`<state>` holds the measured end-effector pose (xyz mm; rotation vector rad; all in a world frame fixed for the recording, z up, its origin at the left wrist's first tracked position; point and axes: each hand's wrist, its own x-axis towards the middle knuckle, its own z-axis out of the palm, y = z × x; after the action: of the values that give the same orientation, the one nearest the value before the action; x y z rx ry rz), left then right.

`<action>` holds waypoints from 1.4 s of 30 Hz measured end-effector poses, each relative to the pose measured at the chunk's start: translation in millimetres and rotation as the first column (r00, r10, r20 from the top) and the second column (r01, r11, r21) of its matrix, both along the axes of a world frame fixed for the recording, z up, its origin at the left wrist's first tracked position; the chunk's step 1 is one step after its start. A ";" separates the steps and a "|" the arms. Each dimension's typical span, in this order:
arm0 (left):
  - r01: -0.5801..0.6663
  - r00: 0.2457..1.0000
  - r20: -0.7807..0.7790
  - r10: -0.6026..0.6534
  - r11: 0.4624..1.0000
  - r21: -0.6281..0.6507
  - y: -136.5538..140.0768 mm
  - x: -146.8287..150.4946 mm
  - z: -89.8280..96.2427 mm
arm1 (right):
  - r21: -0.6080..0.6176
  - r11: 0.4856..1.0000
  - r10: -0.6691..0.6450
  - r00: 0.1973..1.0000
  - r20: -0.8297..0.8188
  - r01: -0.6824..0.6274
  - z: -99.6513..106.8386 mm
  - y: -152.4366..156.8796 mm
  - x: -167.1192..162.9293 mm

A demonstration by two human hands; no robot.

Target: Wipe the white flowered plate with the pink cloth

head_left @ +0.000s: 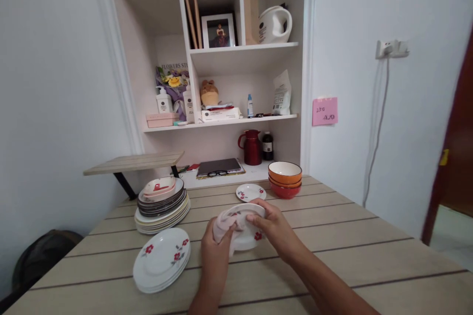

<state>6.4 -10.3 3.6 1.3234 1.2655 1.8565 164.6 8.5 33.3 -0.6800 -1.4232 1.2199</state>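
A white plate with red flowers (246, 242) is held tilted above the table, between both hands. My right hand (271, 229) grips its right edge, thumb on the upper face and fingers behind. My left hand (219, 238) is closed on a pale pink cloth (223, 224), which is folded over the plate's left edge. Beyond them, another flowered plate (251, 192) lies flat on the table. To the left of my left hand sits a stack of matching flowered plates (161, 261).
Behind that stack, a taller pile of plates (162, 216) carries small dishes (159, 187) on top. Orange and red bowls (284, 179) are stacked at the back right of the wooden table (332, 251). A raised wooden stand (136, 162) is at the back left; a red jug (253, 148) stands on the shelf.
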 end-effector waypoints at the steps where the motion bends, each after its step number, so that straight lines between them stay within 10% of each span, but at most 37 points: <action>1: 0.001 1.000 0.013 0.000 1.000 -0.013 -0.4 0.1 0.5 | -0.018 1.000 0.008 0.999 -0.037 -0.009 -0.8 -0.6 -1.6; 6: -0.012 0.998 0.055 0.015 0.998 -0.059 -2.2 0.6 0.5 | -0.048 0.999 0.002 0.985 -0.171 -0.010 -5.1 -1.0 -6.7; 10: -0.078 0.996 -0.043 0.078 0.997 0.006 -2.6 -1.4 -3.0 | 0.142 0.981 -0.152 0.981 0.118 0.135 -3.0 1.2 -0.8; 16: -0.098 0.880 -0.433 0.196 0.966 0.239 1.6 -10.5 -13.1 | 0.649 0.742 -0.515 0.763 0.391 0.169 -1.8 1.0 7.7; 24: -0.067 0.630 -0.699 0.338 0.921 0.385 -2.9 -13.1 -14.3 | 0.784 0.620 -0.651 0.535 0.538 -0.033 4.0 -7.9 1.5; 27: -0.066 0.630 -0.694 0.349 0.914 0.400 -3.0 -12.4 -14.4 | 0.768 0.641 -0.653 0.512 0.558 -0.019 2.9 -8.2 0.7; 32: -0.075 0.786 -0.561 0.259 0.941 0.330 -0.8 -11.1 -12.9 | 0.659 0.751 -0.476 0.719 0.506 0.033 -1.0 -4.6 2.5; 42: 0.089 0.988 -0.117 -0.105 0.987 -0.135 2.8 4.2 -15.8 | 0.180 0.951 -0.262 0.965 0.029 0.253 5.4 1.0 6.0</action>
<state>10.6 -7.5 -12.1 1.4218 1.3359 1.6192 170.7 9.5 38.7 -0.7543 -1.4155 0.8680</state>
